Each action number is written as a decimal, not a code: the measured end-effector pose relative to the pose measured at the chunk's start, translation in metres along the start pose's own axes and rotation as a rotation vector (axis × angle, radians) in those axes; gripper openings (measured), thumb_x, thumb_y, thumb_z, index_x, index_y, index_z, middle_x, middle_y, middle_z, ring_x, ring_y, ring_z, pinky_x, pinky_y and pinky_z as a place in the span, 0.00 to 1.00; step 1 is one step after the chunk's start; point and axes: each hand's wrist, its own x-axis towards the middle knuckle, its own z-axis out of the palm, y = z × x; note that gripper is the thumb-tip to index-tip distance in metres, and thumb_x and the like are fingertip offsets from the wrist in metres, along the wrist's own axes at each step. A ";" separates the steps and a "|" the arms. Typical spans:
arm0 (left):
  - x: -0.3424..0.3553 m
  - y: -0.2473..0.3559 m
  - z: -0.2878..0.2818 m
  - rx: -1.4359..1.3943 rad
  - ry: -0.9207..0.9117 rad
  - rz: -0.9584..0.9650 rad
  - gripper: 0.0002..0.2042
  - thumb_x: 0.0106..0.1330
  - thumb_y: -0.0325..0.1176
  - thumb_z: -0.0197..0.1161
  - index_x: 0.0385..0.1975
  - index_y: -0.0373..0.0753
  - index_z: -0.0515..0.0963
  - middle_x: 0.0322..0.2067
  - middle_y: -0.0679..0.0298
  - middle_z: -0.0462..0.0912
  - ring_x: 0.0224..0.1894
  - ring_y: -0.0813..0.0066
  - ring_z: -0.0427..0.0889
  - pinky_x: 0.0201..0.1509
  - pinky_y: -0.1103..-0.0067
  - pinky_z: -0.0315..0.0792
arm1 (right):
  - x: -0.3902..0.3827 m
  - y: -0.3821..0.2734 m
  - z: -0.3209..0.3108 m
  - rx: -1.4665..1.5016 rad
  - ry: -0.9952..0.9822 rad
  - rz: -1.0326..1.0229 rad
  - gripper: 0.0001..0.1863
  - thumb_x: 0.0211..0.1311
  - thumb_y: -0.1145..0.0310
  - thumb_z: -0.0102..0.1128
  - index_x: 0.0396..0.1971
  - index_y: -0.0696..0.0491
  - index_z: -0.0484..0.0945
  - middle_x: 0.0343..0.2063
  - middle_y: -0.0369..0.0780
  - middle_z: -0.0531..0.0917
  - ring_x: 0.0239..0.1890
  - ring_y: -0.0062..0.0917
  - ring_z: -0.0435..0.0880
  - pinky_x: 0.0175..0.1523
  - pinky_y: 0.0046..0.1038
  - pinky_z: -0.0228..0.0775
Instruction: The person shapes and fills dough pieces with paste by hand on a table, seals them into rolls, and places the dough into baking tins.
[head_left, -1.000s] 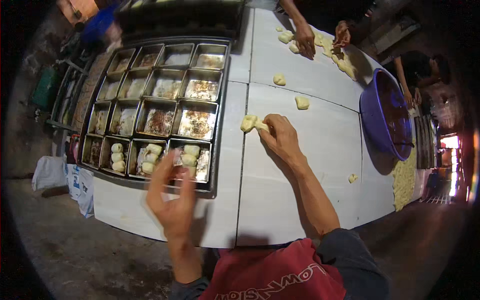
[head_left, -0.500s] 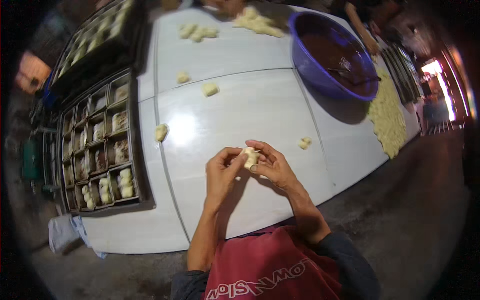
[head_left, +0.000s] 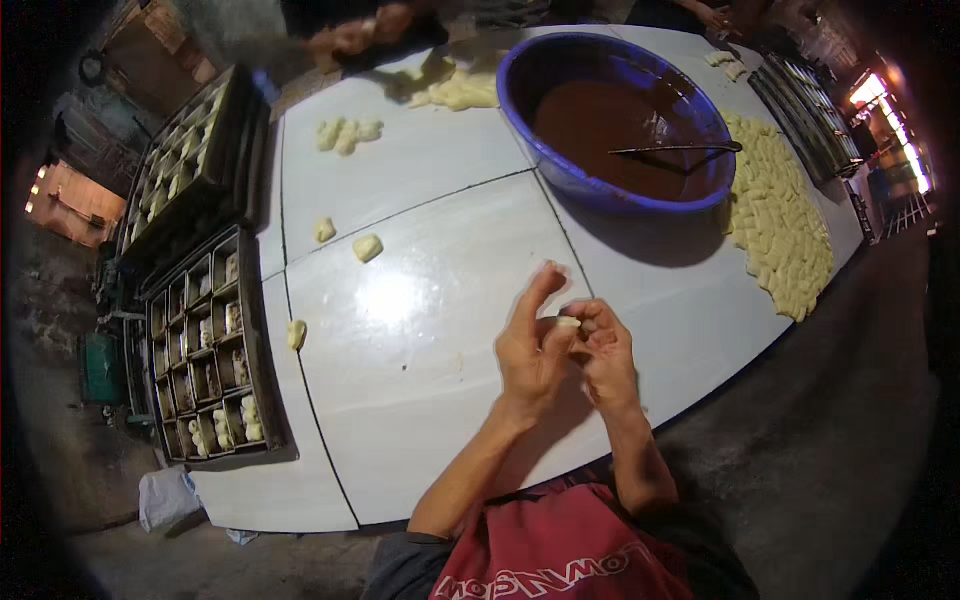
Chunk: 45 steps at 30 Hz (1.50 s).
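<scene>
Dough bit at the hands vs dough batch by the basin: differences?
Position: the dough bit is between the left hand and right hand; the dough batch lies on the table.
Size: the dough bit looks small; the dough batch spreads wide, many pieces packed together.
Shared: pale, yellowish colour.

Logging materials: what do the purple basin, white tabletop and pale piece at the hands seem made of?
Basin: probably plastic, smooth, shiny rim. Tabletop: likely glazed tile, from glare and dark joints. Pale piece: perhaps dough, from its creamy colour; finish unclear.
</scene>
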 end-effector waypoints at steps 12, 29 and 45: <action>0.024 -0.039 0.064 -0.416 -0.002 -0.391 0.37 0.64 0.31 0.68 0.70 0.35 0.55 0.57 0.49 0.74 0.48 0.70 0.82 0.49 0.79 0.77 | 0.124 -0.113 -0.045 -0.234 -0.027 -0.154 0.10 0.67 0.65 0.60 0.44 0.53 0.76 0.32 0.34 0.81 0.33 0.16 0.80 0.35 0.19 0.72; 0.040 -0.047 0.028 -0.011 -0.229 -0.681 0.21 0.69 0.40 0.62 0.55 0.32 0.75 0.48 0.55 0.82 0.47 0.71 0.83 0.50 0.77 0.75 | 0.220 -0.133 -0.083 -1.297 -0.380 0.118 0.15 0.62 0.59 0.57 0.35 0.58 0.78 0.28 0.39 0.83 0.31 0.26 0.81 0.38 0.30 0.71; 0.027 -0.043 0.009 -0.727 0.078 -0.799 0.12 0.69 0.39 0.63 0.44 0.37 0.77 0.35 0.62 0.84 0.34 0.73 0.83 0.38 0.76 0.76 | 0.087 -0.047 -0.031 0.127 -0.104 0.211 0.11 0.65 0.72 0.58 0.45 0.56 0.72 0.37 0.37 0.81 0.40 0.19 0.83 0.45 0.23 0.79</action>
